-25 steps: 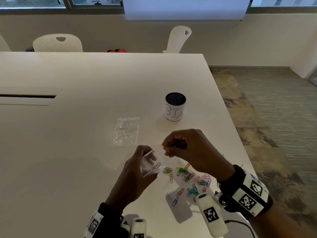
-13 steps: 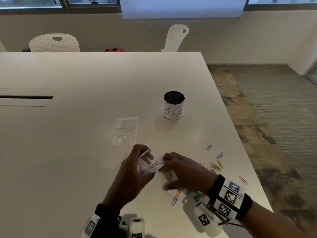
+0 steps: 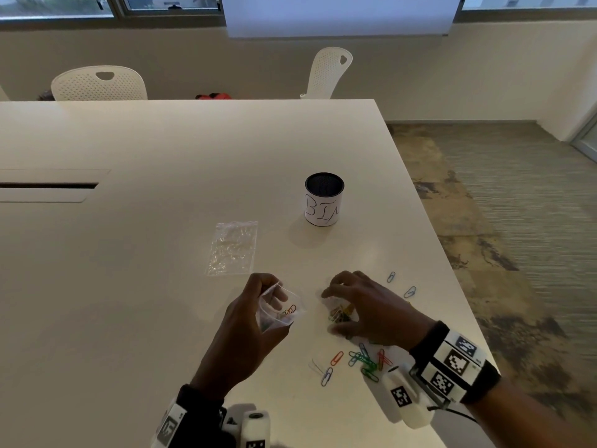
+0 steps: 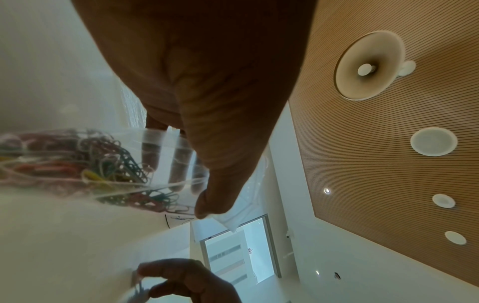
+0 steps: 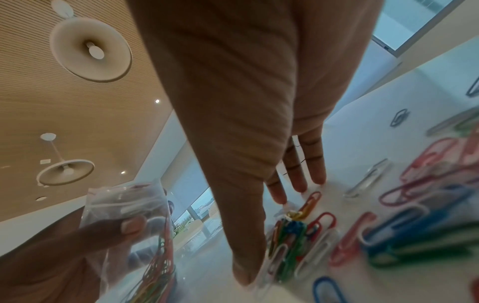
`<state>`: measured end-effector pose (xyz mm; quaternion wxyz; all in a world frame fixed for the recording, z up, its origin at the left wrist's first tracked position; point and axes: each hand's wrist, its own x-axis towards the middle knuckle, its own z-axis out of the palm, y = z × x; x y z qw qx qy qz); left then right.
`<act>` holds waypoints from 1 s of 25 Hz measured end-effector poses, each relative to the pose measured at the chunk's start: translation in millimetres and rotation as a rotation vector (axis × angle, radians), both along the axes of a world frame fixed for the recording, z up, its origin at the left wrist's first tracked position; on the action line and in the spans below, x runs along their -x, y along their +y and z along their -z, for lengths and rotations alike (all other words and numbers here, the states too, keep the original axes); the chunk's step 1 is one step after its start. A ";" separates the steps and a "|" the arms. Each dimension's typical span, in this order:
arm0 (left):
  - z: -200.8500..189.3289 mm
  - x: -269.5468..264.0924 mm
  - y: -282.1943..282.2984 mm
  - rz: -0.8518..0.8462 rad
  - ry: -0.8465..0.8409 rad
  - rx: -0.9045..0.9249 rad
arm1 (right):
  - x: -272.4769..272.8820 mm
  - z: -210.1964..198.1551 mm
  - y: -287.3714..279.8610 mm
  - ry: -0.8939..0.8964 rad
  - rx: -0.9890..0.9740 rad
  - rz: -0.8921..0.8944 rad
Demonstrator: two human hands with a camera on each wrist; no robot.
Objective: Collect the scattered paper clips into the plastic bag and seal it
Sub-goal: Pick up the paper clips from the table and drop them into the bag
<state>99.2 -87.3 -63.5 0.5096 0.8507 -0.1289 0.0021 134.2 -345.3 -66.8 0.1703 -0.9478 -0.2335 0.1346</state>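
My left hand (image 3: 271, 295) holds a small clear plastic bag (image 3: 279, 313) upright just above the table, its mouth open toward the right. Several coloured clips lie inside the bag (image 4: 155, 164); the thumb pinches its rim against the fingers. My right hand (image 3: 332, 310) arches over a clump of paper clips (image 3: 340, 316) on the table. The fingertips (image 5: 298, 186) touch the table beyond the clump (image 5: 287, 231) and the thumb rests on the near side. More loose clips (image 3: 365, 360) lie scattered by my right wrist, and two blue clips (image 3: 410, 291) lie further right.
A second clear bag (image 3: 232, 247) lies flat behind my left hand. A white cup marked BIN (image 3: 324, 198) stands further back. The table's right edge (image 3: 465, 305) runs close to the clips. White chairs (image 3: 98, 84) stand at the far side.
My right hand came down from the bag's mouth to the table and now sits over the clump of clips. The left hand keeps holding the bag, slightly lower.
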 end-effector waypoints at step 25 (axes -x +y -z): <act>5.2 -1.5 -1.6 0.027 -0.008 0.008 | 25.1 -19.1 17.4 -0.036 0.219 -0.127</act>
